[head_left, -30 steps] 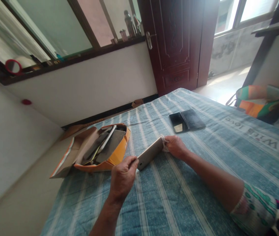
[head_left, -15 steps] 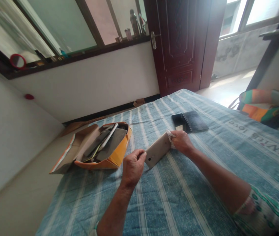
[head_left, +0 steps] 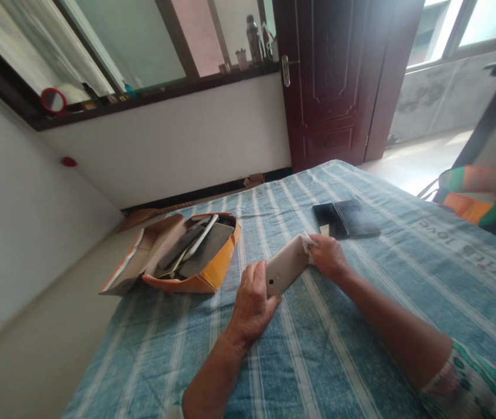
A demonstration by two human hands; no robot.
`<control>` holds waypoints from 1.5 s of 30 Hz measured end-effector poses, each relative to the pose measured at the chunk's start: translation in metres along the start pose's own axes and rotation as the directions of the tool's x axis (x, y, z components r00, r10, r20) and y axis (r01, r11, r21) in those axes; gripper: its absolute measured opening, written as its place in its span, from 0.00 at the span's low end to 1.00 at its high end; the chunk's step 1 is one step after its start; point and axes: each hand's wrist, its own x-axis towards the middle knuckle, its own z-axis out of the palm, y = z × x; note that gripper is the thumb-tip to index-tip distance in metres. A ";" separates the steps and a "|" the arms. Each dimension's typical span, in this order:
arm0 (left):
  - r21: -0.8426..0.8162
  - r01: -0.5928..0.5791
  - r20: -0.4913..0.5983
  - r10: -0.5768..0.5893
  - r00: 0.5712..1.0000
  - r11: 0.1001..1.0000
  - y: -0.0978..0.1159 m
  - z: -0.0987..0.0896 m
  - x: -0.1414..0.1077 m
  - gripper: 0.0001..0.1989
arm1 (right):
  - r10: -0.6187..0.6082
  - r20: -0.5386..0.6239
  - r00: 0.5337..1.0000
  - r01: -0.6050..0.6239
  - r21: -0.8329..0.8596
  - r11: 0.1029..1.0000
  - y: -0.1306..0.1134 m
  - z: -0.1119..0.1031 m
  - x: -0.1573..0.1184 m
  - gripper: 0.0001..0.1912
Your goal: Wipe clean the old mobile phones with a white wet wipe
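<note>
Between my hands is a pale gold smartphone (head_left: 288, 266), its back with the camera hole turned up toward me. My left hand (head_left: 253, 298) grips the phone's lower left end, fingers along one edge and thumb along the other. At the far right end, my right hand (head_left: 327, 255) pinches a white tissue (head_left: 307, 244) folded around the phone's edge. Past the right hand, two dark flat devices lie side by side on the bed: a smaller black one (head_left: 325, 215) and a larger tablet-like one (head_left: 358, 218).
An open orange cardboard box (head_left: 213, 273) holding several phones and a cable stands on the left of the bed. The striped blue bedsheet (head_left: 309, 355) lies under everything. A dark red door (head_left: 330, 87) and a window sill are behind, a colourful bag (head_left: 475, 192) at right.
My left hand has shifted from a pinch at the phone's corner to a fuller grip around its end. The right hand keeps the tissue on the other end. The view has shifted slightly.
</note>
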 end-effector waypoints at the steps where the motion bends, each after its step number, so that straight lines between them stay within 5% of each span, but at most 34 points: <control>1: -0.010 0.002 0.006 -0.002 1.000 1.000 -0.002 0.001 0.000 0.33 | -0.001 -0.004 1.000 0.001 -0.006 1.000 0.001 0.001 0.000 0.11; 7: -0.021 0.044 0.054 -0.043 0.998 0.999 -0.003 -0.003 0.004 0.27 | -0.131 -0.015 0.991 0.129 -0.126 0.984 -0.005 0.011 -0.008 0.15; 12: 0.059 0.121 0.100 -0.127 0.987 0.991 0.003 -0.010 0.005 0.18 | -0.266 0.110 0.958 0.288 -0.373 0.882 -0.016 0.036 -0.027 0.18; 16: 0.084 0.205 0.129 -0.215 0.968 0.975 0.005 -0.013 0.006 0.16 | -0.304 0.200 0.931 0.362 -0.413 0.836 -0.020 0.051 -0.041 0.23; 22: 0.087 0.291 0.235 -0.303 0.923 0.953 -0.003 -0.013 0.009 0.14 | -0.413 0.467 0.782 0.551 -0.208 0.808 -0.031 0.049 -0.048 0.21; 27: 0.089 0.292 0.259 -0.306 0.916 0.952 -0.006 -0.013 0.009 0.14 | -0.514 0.511 0.689 0.623 -0.056 0.780 -0.037 0.044 -0.046 0.10; 35: 0.037 0.334 0.204 -0.334 0.920 0.942 -0.011 -0.007 0.003 0.38 | -0.568 0.580 0.584 0.738 -0.089 0.668 -0.042 0.042 -0.032 0.06; 40: 0.037 0.357 0.207 -0.357 0.911 0.933 -0.008 -0.007 0.001 0.33 | -0.505 0.576 0.642 0.703 -0.182 0.687 -0.034 0.041 -0.017 0.07; 45: 0.040 0.379 0.206 -0.378 0.902 0.925 -0.005 -0.007 0.002 0.34 | -0.350 0.519 0.780 0.562 -0.333 0.758 -0.025 0.037 0.000 0.09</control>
